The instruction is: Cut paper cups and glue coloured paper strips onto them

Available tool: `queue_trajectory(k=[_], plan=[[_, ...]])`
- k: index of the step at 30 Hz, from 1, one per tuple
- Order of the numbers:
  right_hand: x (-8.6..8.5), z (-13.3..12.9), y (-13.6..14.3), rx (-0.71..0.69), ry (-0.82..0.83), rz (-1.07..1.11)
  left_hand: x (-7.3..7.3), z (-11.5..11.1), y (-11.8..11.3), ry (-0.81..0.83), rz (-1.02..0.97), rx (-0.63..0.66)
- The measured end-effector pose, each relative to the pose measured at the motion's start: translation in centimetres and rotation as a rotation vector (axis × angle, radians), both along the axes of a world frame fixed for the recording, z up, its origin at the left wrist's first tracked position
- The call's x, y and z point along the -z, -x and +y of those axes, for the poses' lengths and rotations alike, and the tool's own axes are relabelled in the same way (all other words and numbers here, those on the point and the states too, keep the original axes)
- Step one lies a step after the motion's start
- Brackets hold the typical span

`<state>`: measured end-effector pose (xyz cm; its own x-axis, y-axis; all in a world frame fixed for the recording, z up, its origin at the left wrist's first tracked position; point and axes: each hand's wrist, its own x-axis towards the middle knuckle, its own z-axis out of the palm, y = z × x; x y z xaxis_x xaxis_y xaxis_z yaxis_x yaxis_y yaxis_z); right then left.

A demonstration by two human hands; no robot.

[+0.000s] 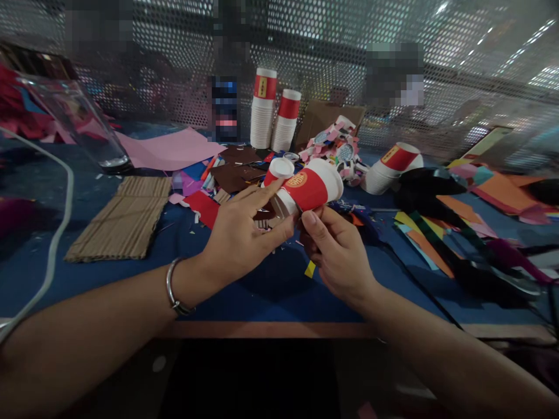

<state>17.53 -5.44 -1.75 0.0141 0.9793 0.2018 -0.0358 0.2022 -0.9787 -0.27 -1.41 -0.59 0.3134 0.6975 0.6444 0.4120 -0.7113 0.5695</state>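
A white paper cup (309,187) with a red band and a gold round emblem lies tilted on its side in the air, its rim toward the upper right. My left hand (244,227) grips it near the base, with fingers behind and thumb below. My right hand (336,247) is closed, thumb and forefinger pinched against the lower edge of the red band. Whether a small piece sits in that pinch is hidden. Just behind the left fingertips stands another red-and-white paper cup (279,169).
Two cup stacks (261,119) stand at the back; another stack (384,169) leans at right. A cardboard piece (120,218), pink paper (170,148), a clear glass (82,125), decorated paper pieces (336,145), coloured scraps and black-handled scissors (471,267) lie around the blue table (279,291).
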Motion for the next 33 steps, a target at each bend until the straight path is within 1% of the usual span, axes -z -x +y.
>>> queue_trajectory(k=[3,10,15,20,24,27,30,31,33], plan=[[0.10,0.04,0.08,0.020,0.021,0.069,0.11,0.00,-0.07,-0.012,-0.005,0.005],[0.08,-0.23,0.02,0.022,0.007,0.066,0.34,-0.19,-0.16,-0.046,-0.025,0.001],[-0.08,-0.13,0.14,0.023,0.007,0.065,0.24,0.16,0.13,-0.058,0.008,0.002],[-0.19,-0.12,0.21,0.014,0.042,0.099,0.00,0.49,0.32,-0.159,0.069,-0.028],[-0.26,-0.29,0.21,0.007,0.048,0.121,-0.10,0.40,0.34,-0.252,0.069,-0.045],[-0.38,-0.34,0.28,0.011,0.065,0.136,-0.08,0.40,0.35,-0.277,0.062,-0.041],[-0.50,-0.31,0.40,0.012,0.060,0.156,-0.06,0.41,0.33,-0.253,0.032,-0.031],[-0.54,-0.29,0.43,0.008,0.059,0.165,-0.07,0.39,0.30,-0.219,0.009,-0.013],[-0.61,-0.24,0.48,0.001,0.061,0.182,-0.10,0.29,0.14,-0.092,-0.073,0.051]])
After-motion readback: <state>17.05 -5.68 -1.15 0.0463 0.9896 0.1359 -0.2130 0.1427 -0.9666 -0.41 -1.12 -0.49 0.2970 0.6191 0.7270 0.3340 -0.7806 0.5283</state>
